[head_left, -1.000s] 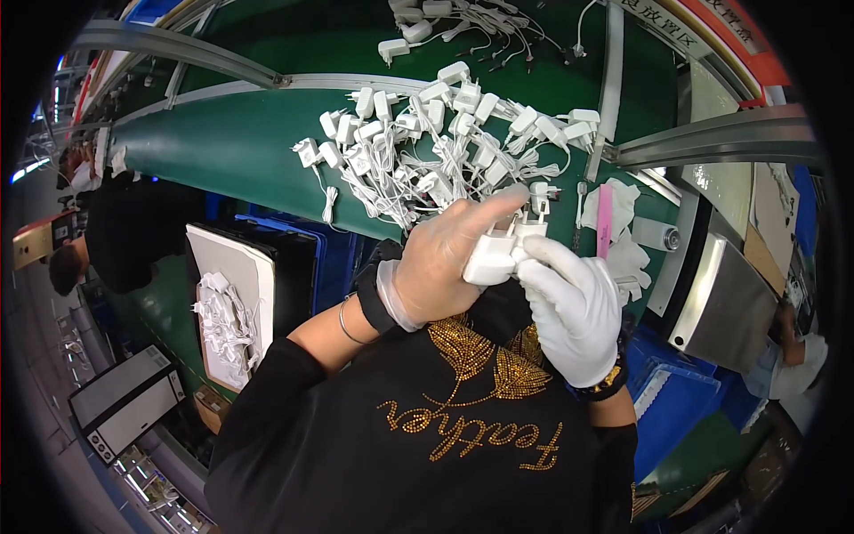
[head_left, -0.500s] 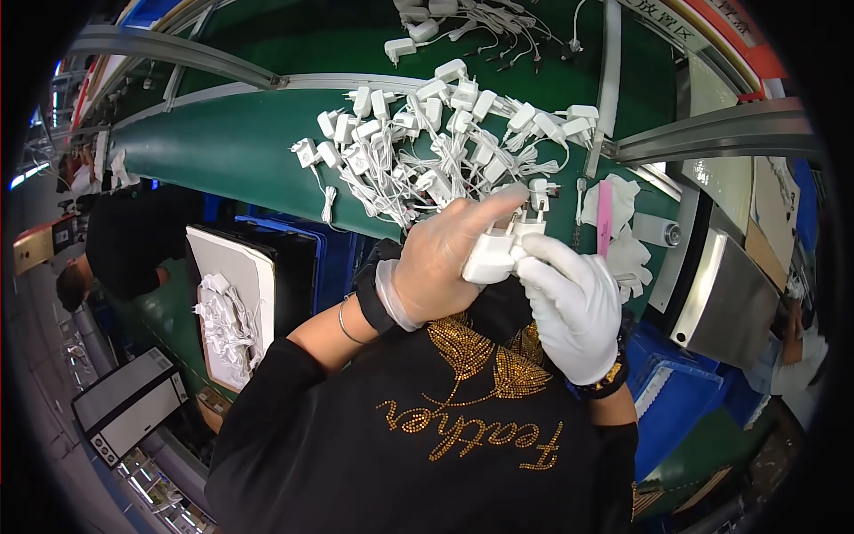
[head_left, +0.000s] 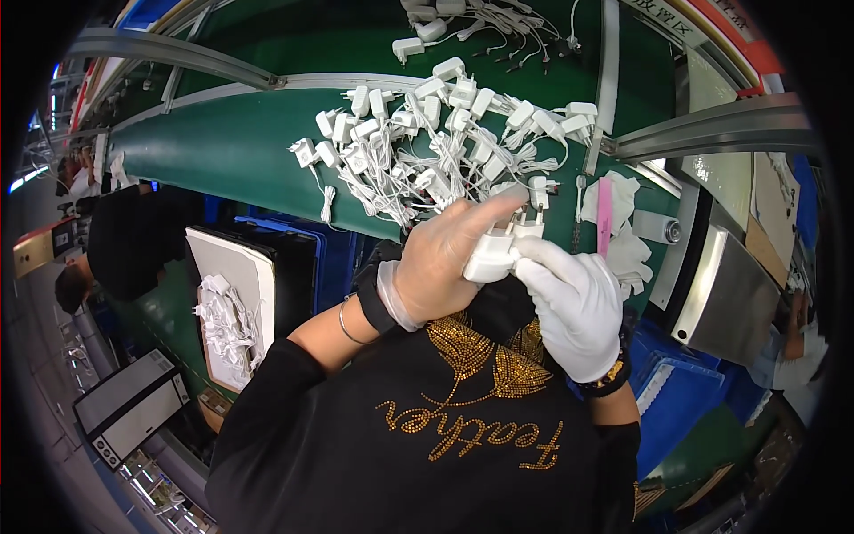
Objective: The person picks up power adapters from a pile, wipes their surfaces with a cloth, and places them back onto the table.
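Hands are meeting close to our chest, just off the near edge of the green belt [head_left: 222, 151]. We are gripping a white plug adapter [head_left: 491, 256] in our left hand [head_left: 442, 263] — thin translucent glove on, index finger stretched along the adapter's top, the rest curled under it, seemingly to keep it steady with its two round pins pointing up and away from us. Our right hand [head_left: 574, 298], in a white fabric glove, is closing its fingers against the adapter's right side, thumb up near the pins; we judge it is bracing the piece rather than carrying it.

Beyond our hands, a tangled heap of white adapters [head_left: 427, 151] with thin cords is lying toward the middle of the belt, within easy reach — a few more are sitting past the metal rail at the far edge. Near the belt's right edge we are seeing a pink strip [head_left: 605, 214] resting on white cloths [head_left: 627, 245]. Off the left side, a dark bin [head_left: 236, 307] is holding bundled white cords.
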`<state>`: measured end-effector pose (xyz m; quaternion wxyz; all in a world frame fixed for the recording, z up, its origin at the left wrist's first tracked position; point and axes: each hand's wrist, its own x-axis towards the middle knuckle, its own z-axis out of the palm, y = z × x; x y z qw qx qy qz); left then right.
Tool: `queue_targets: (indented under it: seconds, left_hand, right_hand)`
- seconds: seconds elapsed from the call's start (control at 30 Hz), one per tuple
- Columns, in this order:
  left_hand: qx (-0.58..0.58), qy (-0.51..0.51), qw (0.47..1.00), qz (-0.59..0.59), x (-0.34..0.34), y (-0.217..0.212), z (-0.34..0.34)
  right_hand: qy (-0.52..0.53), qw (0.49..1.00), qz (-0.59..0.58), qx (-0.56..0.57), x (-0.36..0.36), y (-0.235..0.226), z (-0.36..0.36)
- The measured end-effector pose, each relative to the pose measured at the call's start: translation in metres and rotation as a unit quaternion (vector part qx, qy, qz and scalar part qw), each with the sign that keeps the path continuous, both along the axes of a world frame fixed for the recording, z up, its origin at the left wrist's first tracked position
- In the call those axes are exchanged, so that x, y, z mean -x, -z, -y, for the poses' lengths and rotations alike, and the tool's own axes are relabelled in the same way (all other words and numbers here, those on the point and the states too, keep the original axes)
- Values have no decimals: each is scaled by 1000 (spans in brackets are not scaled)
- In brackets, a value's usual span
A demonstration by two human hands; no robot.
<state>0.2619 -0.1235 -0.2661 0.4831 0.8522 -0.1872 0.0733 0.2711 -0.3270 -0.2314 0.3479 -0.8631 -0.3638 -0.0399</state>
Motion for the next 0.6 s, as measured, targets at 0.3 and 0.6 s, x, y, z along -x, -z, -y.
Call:
queue_targets:
  seconds: [0.3, 0.6]
  left_hand:
    - [24, 6, 1000, -12, 3, 6, 1]
    - [171, -21, 972, -157, 6, 24, -1]
  right_hand:
    - [-4, 1000, -11, -13, 1, 0, 2]
    - [255, 941, -134, -178, -9, 74, 15]
